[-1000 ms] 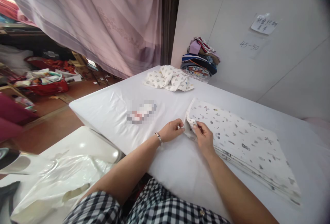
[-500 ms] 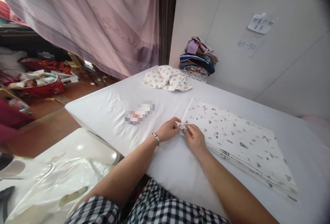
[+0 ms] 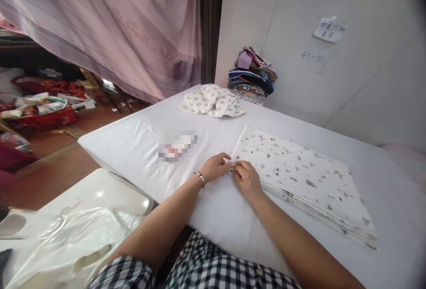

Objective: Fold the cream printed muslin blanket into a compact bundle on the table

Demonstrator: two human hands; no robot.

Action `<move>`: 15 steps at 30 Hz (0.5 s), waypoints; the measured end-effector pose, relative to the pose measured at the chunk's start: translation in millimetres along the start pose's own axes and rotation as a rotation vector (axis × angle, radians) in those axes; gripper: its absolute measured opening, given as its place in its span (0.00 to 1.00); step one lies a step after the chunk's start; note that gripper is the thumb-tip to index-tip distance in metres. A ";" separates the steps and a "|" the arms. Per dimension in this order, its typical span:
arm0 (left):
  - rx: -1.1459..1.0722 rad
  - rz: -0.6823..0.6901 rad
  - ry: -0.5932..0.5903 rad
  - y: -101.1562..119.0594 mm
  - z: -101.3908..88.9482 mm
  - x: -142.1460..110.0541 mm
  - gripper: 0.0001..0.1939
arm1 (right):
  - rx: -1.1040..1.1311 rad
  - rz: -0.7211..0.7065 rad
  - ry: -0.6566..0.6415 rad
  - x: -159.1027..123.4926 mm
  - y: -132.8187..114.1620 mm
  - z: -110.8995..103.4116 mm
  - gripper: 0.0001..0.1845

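A folded white cloth with small grey and coloured prints (image 3: 296, 173) lies flat in several layers on the white-covered table (image 3: 219, 222). At its near left corner, my left hand (image 3: 215, 167) is closed, thumb and fingertips meeting at the cloth's edge. My right hand (image 3: 246, 181) pinches the same corner from the right, its fingertips almost touching the left ones. The bit of corner between them is mostly hidden by my fingers.
A crumpled cloth with a similar print (image 3: 213, 101) lies at the table's far end. A blurred-out object (image 3: 178, 146) is left of my hands. Clothes (image 3: 251, 76) are piled by the wall. Plastic sheeting (image 3: 83, 231) covers a surface at lower left; a red basket (image 3: 49, 118) stands beyond.
My right hand has turned slightly and its fingers have closed over the corner, which showed between the hands before. My left hand stays about the same. The view has shifted slightly.
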State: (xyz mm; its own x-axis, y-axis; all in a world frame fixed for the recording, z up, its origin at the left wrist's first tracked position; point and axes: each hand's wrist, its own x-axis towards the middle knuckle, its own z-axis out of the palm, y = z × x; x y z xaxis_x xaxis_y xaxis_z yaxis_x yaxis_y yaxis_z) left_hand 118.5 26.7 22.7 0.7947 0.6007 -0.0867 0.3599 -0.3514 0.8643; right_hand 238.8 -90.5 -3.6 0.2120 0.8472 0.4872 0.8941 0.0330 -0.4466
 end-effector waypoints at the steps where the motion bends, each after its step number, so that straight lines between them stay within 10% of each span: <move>1: 0.027 0.014 0.008 0.6 0.7 0.2 0.20 | -0.005 0.003 -0.005 0.5 -0.7 0.1 0.09; 15: 0.135 0.041 -0.068 4.0 -5.5 3.1 0.18 | 0.018 0.030 -0.051 7.1 0.2 -1.7 0.08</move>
State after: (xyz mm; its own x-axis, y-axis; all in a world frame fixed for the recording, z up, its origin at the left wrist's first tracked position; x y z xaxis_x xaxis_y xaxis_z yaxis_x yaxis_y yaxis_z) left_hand 119.7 31.1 28.6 0.8395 0.5358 -0.0898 0.3855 -0.4709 0.7935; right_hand 241.2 -85.4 1.0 0.2184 0.8737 0.4347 0.8802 0.0161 -0.4744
